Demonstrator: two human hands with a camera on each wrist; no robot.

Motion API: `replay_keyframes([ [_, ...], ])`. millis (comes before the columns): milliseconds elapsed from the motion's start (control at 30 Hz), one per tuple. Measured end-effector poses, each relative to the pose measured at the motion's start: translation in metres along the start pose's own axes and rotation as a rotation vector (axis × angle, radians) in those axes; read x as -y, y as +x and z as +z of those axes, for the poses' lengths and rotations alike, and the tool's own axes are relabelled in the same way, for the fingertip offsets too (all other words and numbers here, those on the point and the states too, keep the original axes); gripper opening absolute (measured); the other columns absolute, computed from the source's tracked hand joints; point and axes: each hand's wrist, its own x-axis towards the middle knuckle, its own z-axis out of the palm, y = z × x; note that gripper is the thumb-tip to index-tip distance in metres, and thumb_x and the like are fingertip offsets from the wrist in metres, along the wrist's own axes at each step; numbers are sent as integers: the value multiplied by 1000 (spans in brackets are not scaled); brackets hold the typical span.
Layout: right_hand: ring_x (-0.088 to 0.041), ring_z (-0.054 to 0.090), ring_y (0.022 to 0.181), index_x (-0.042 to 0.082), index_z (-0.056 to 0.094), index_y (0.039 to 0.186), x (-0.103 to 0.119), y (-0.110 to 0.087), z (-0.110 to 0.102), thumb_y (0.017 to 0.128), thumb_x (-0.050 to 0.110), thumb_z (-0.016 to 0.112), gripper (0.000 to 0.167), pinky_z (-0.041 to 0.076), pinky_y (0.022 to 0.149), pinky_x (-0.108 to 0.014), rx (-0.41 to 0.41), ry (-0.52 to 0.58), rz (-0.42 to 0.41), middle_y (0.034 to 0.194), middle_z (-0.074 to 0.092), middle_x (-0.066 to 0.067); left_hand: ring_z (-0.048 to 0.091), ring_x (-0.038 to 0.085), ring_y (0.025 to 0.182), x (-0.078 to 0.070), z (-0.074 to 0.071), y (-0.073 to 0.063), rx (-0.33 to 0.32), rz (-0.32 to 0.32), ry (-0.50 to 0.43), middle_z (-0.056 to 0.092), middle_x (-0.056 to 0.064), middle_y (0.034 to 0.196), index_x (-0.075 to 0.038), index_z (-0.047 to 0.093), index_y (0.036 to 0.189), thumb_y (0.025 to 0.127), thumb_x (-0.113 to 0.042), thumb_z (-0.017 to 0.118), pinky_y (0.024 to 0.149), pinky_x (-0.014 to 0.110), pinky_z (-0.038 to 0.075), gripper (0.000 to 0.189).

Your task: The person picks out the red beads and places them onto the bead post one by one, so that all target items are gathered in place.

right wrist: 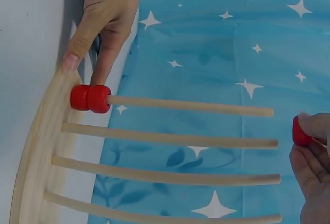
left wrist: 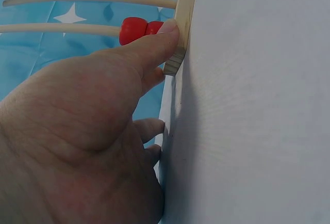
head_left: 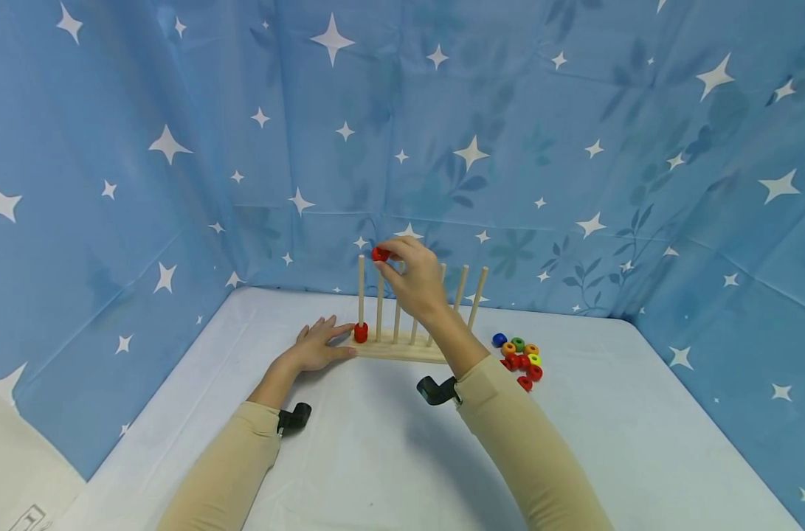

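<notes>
A wooden peg rack [head_left: 392,350] with several upright pegs stands on the table. Its left end is pinched between the thumb and index finger of my left hand [head_left: 317,346], the thumb [left wrist: 165,34] lying along the base's front. Two red beads [right wrist: 90,98] sit stacked at the bottom of the leftmost peg. My right hand [head_left: 412,276] is raised over the rack and pinches another red bead [head_left: 378,254] with thumb and fingertips. In the right wrist view this bead [right wrist: 300,132] is just beyond the peg tips, apart from them, near the leftmost two pegs.
Right of the rack lies a loose group of beads [head_left: 524,361] in red, orange, green, yellow and blue. The white cloth-covered table [head_left: 349,457] meets a blue star-patterned curtain [head_left: 402,177] at the back and sides. Each wrist bears a small black camera [head_left: 435,391].
</notes>
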Motion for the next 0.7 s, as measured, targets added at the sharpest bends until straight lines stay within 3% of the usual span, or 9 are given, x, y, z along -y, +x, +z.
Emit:
replay_keyframes([
  [300,-29,72,99,1,76,115,-1,4,9,93,7,78,23,60,89,-38,30,-13,-5,115,75,-13,2,49,160,1,1,1,-3,8,10,14,25,172,-19,43,161,100,-51,64,125,70,-3,72],
  [700,-24,73,104,3,77,117,3,10,12,95,9,77,23,60,91,-35,75,-45,28,117,75,-11,2,50,160,0,0,1,0,5,8,14,26,172,-19,42,161,101,-50,64,125,70,-3,71],
])
